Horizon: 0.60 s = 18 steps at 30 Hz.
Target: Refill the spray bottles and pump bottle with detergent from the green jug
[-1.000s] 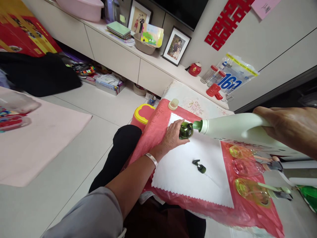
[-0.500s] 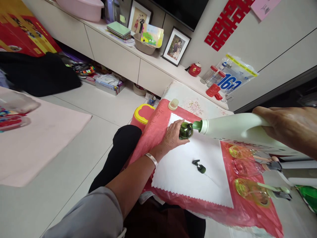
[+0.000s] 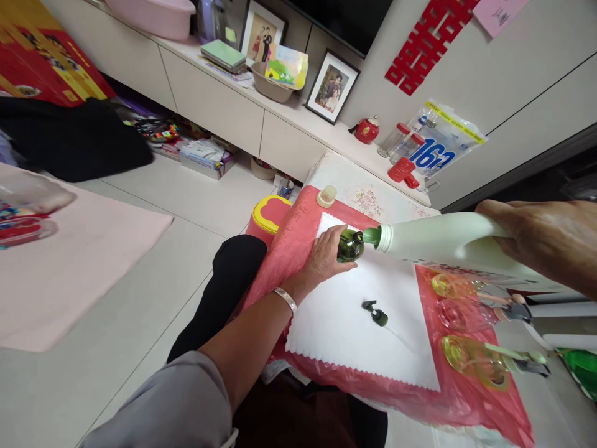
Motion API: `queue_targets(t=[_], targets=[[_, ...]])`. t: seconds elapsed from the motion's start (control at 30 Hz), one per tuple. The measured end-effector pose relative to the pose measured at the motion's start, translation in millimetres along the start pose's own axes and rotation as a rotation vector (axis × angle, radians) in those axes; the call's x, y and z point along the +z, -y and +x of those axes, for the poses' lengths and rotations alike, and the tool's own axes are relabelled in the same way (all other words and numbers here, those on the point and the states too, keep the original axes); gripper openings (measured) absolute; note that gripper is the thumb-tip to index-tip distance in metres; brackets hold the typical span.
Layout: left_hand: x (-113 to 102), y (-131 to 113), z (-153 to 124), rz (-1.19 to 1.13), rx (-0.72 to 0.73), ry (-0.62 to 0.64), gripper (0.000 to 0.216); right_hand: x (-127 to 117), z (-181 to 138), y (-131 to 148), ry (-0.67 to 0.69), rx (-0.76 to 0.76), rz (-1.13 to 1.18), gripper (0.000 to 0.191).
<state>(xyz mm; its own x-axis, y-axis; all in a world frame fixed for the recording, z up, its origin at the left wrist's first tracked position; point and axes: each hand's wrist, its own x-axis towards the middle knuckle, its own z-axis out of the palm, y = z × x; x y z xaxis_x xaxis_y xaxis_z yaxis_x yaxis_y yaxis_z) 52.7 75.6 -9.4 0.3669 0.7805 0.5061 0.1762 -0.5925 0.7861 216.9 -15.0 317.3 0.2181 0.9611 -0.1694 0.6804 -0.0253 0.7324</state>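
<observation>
My left hand (image 3: 323, 257) is wrapped round a small dark green bottle (image 3: 349, 245) that stands on a white cloth (image 3: 354, 323). My right hand (image 3: 545, 239) grips the base of a large pale green bottle (image 3: 443, 239), tipped on its side. Its green spout (image 3: 372, 236) touches the small bottle's mouth. A dark green pump cap (image 3: 375, 313) lies loose on the cloth, right of my left hand.
The cloth lies on a red cover (image 3: 298, 239) over a small table. A cream lid (image 3: 326, 196) sits at the far edge. Three coloured transparent bottles (image 3: 471, 314) lie at the right. A yellow and pink stool (image 3: 268, 214) stands beside the table.
</observation>
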Motion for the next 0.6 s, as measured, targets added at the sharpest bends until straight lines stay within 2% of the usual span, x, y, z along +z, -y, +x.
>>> queue_targets(t=[0.6], targets=[[1.4,1.3,-0.9,-0.005,0.002,-0.003,0.1,0.9,-0.1,-0.7,0.002,0.001,-0.025,0.009]])
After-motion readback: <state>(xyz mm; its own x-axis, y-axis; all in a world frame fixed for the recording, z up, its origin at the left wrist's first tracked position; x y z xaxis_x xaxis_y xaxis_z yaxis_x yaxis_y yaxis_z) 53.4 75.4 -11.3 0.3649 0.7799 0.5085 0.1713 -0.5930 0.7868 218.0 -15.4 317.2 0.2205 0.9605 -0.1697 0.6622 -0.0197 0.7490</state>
